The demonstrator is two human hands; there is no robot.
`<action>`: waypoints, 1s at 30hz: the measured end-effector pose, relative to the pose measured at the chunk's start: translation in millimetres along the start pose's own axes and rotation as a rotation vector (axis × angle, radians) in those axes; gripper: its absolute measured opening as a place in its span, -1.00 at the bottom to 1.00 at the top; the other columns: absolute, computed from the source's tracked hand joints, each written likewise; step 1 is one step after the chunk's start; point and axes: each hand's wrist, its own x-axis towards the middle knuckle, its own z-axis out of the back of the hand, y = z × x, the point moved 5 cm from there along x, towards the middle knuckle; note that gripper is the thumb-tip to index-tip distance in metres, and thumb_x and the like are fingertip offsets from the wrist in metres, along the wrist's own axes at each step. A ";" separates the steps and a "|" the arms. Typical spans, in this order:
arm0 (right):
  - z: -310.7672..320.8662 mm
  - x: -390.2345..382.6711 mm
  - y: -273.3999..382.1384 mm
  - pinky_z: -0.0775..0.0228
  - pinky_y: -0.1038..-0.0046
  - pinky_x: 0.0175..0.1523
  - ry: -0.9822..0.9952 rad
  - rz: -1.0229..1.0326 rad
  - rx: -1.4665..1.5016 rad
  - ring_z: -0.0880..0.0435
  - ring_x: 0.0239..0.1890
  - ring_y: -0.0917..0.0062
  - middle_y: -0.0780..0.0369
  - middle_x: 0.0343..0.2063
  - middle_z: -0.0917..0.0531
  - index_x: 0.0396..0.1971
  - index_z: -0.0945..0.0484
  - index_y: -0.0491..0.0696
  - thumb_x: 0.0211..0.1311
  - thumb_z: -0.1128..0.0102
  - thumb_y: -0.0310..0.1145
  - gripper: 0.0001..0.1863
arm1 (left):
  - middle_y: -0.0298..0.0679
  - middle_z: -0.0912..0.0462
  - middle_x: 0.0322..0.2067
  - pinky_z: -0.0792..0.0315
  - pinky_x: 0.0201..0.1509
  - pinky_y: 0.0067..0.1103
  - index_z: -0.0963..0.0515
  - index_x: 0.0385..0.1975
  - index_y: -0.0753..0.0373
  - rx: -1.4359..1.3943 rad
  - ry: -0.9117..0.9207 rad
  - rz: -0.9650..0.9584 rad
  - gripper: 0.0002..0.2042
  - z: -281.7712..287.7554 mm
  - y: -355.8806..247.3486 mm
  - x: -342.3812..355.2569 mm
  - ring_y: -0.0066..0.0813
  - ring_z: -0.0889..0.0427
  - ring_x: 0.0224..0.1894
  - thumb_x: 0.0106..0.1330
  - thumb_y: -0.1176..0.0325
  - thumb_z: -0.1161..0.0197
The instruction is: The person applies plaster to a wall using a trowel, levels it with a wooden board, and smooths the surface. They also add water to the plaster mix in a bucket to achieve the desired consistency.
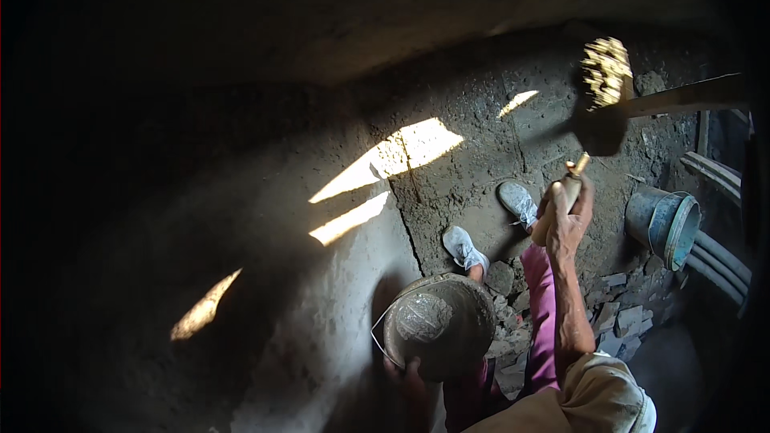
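Observation:
A mortar-caked round bucket (479, 301) with a wire handle is near the lower middle, grey residue inside it. My left hand (407, 373) is closed on its near side, partly in shadow. My right hand (565, 212) is wrapped round a grey tool (571, 188) with a short, light tan end pointing away from me; its exact kind is hard to make out. My two feet, in pale shoes (461, 247), stand on rough, mortar-covered ground beyond the bucket.
A blue bucket (642, 216) lies tilted at the right beside grey pipes (714, 265). A wooden beam (682, 98) crosses at upper right near a sunlit lumpy patch. Broken rubble (626, 321) lies at lower right. A plastered surface (337, 297) with patches of sunlight fills the left.

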 end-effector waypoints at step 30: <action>272.6 -69.5 -32.3 -0.45 0.43 -0.45 0.301 -0.646 -0.644 -0.56 -0.54 0.56 0.17 -0.39 -0.53 -0.02 -0.33 -0.10 0.23 -0.32 -0.33 -0.58 | -0.09 -0.20 0.37 -0.15 0.42 -0.40 0.02 0.47 0.06 0.196 0.394 -0.063 -0.24 -311.4 -35.8 114.4 -0.17 -0.22 0.39 0.27 0.36 -0.15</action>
